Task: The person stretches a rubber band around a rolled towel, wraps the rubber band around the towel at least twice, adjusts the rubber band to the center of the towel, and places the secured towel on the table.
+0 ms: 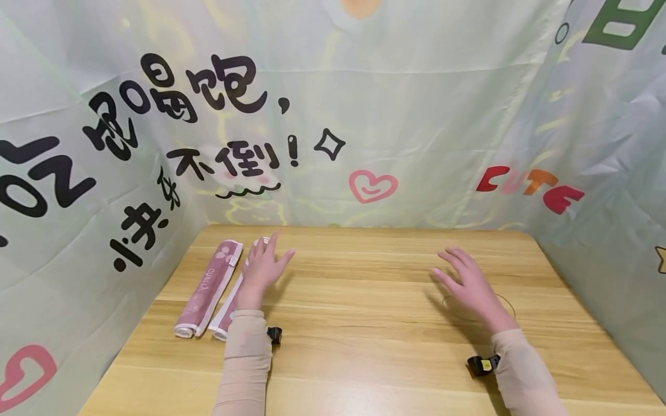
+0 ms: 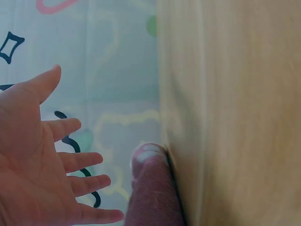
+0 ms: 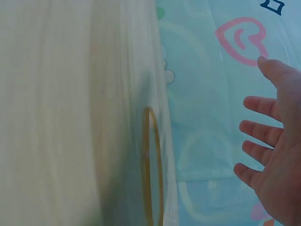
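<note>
My left hand [image 1: 262,270] hovers over the table with fingers spread, partly covering a rolled pink cloth [image 1: 222,320] with white edging. Beside that one, to its left, lies another rolled pink cloth [image 1: 208,289] printed with flowers and lettering. In the left wrist view the end of a cloth roll [image 2: 154,188] shows beyond the spread fingers. On the right side my right hand [image 1: 470,289] is held above the table, fingers extended and nothing in it. Beneath it lies a thin tan rubber band [image 3: 146,165], a wide loop partly hidden by the hand in the head view.
The wooden table [image 1: 354,335] is bounded at the back and sides by a printed fabric curtain [image 1: 416,115] with black characters, hearts and coloured letters. A small black wrist camera [image 1: 483,366] sits by the right sleeve, another wrist camera [image 1: 274,336] by the left.
</note>
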`<state>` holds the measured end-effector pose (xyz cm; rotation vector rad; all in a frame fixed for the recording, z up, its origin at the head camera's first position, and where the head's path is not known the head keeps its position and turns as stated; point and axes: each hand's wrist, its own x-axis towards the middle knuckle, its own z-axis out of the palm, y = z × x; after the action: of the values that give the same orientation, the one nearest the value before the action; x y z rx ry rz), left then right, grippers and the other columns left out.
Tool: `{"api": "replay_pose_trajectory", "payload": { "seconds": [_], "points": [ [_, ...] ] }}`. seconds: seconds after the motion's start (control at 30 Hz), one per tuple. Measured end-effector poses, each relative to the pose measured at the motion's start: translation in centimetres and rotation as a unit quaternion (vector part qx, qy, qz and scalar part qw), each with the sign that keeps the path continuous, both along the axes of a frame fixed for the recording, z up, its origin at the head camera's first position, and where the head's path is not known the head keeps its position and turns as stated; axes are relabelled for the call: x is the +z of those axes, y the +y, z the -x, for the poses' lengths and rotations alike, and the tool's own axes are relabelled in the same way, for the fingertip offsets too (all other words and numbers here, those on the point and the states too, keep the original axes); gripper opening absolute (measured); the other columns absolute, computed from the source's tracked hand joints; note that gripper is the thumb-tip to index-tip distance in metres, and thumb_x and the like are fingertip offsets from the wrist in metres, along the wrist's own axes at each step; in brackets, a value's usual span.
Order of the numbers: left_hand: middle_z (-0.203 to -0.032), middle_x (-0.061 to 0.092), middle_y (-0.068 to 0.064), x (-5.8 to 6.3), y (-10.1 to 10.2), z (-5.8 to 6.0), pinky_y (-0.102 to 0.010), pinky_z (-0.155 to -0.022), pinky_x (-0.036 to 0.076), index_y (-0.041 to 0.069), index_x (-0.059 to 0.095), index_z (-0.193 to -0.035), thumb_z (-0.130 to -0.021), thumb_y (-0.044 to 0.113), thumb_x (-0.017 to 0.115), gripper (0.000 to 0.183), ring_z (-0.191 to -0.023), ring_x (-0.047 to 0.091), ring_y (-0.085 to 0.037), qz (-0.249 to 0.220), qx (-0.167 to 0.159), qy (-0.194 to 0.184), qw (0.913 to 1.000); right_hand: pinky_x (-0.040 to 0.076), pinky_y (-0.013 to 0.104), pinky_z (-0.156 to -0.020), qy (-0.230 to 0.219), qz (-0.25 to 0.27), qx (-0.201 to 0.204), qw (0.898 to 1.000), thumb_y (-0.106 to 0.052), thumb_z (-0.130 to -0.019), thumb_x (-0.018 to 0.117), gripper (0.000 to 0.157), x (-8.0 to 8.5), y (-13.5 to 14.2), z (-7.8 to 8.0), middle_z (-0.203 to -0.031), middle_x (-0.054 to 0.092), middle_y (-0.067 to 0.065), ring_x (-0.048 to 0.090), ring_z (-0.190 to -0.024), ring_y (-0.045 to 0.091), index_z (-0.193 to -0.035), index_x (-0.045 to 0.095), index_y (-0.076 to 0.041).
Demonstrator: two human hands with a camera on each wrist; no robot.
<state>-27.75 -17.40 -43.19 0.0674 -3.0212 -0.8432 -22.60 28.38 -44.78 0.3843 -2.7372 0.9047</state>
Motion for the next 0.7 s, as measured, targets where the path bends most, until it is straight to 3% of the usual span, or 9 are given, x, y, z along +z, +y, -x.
{"api": "replay_pose_trajectory", "payload": {
  "seconds": [0.23, 0.4, 0.7],
  "points": [
    [-0.163, 0.009, -0.020, -0.6, -0.7, 0.1, -0.076, -0.109, 0.013, 0.026, 0.009, -0.158, -0.093, 0.068, 0.038, 0.082, -0.149, 0.007, -0.045, 0.003, 0.020, -0.019, 0.9996, 0.026, 0.071, -0.105, -0.011, 0.008, -0.006, 1.000, -0.034, -0.098, 0.056, 0.053, -0.5, 1.5, -0.6, -0.147, 0.038, 0.030, 0.030, -0.136, 0.052, -0.138, 0.048, 0.001],
    [-0.159, 0.018, -0.025, -1.1, -1.2, 0.2, -0.076, -0.103, 0.025, 0.020, 0.022, -0.155, -0.093, 0.068, 0.041, 0.080, -0.146, 0.019, -0.045, 0.012, 0.043, -0.020, 0.9988, 0.029, 0.070, -0.103, -0.007, 0.014, -0.005, 1.000, -0.032, -0.099, 0.055, 0.049, -0.7, 2.3, -0.9, -0.142, 0.043, 0.032, 0.036, -0.131, 0.052, -0.134, 0.052, 0.003],
    [-0.146, 0.038, -0.030, -1.4, -1.7, 0.0, -0.071, -0.100, 0.034, 0.013, 0.036, -0.146, -0.092, 0.042, 0.059, 0.065, -0.133, 0.037, -0.049, -0.011, 0.085, -0.016, 0.9962, 0.031, 0.069, -0.103, -0.033, 0.023, -0.007, 0.999, -0.031, -0.099, 0.055, 0.047, -1.1, 2.7, -1.0, -0.138, 0.048, 0.031, 0.040, -0.129, 0.051, -0.131, 0.054, 0.004]
  ]
}}
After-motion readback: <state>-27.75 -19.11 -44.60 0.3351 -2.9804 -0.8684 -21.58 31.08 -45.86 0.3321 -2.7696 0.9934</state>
